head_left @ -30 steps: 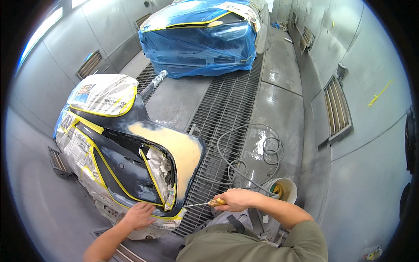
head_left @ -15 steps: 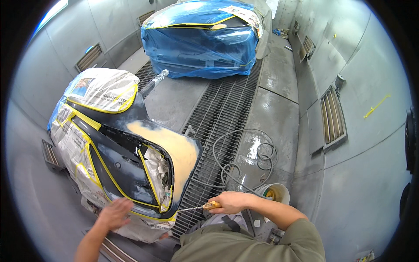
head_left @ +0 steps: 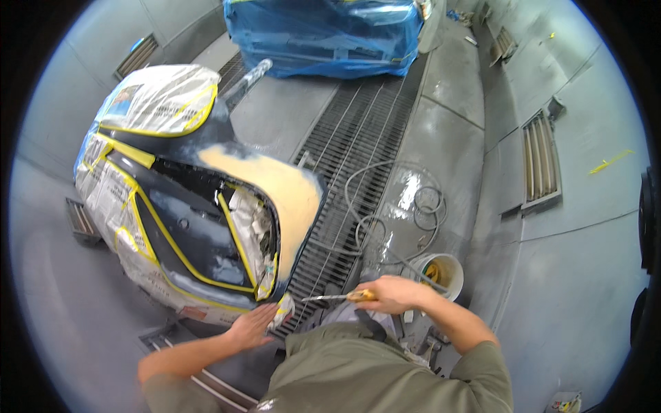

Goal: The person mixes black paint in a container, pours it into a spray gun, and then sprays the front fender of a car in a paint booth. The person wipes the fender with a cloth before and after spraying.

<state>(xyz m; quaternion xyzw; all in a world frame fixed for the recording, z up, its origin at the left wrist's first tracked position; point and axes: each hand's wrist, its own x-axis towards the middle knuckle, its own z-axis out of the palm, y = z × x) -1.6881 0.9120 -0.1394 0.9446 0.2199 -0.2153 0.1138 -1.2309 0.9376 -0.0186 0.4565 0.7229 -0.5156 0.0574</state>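
Observation:
My left hand (head_left: 251,329) lies with fingers stretched out against the near corner of a dark car body panel (head_left: 200,213), where paper and yellow tape cover the edge. In my right hand (head_left: 394,294) is a yellow-handled tool (head_left: 362,295) with a long, thin metal blade. Its tip points left toward that corner and looks slightly apart from it. A patch of beige filler (head_left: 295,196) curves along the panel's right side. Newspaper masking (head_left: 110,199) and yellow tape surround bare dark areas, and crumpled paper fills an opening beside the filler.
A white bucket (head_left: 451,272) stands beyond my right forearm. A grey hose (head_left: 358,206) coils across the floor grating (head_left: 351,138) and wet floor plates. Another vehicle under blue plastic sheeting (head_left: 323,41) is ahead. Metal walls with louvred vents (head_left: 540,162) flank both sides.
My left hand has moved right along the panel's near edge to its corner. My right hand has drawn the tool slightly away from the panel. The view has tilted down.

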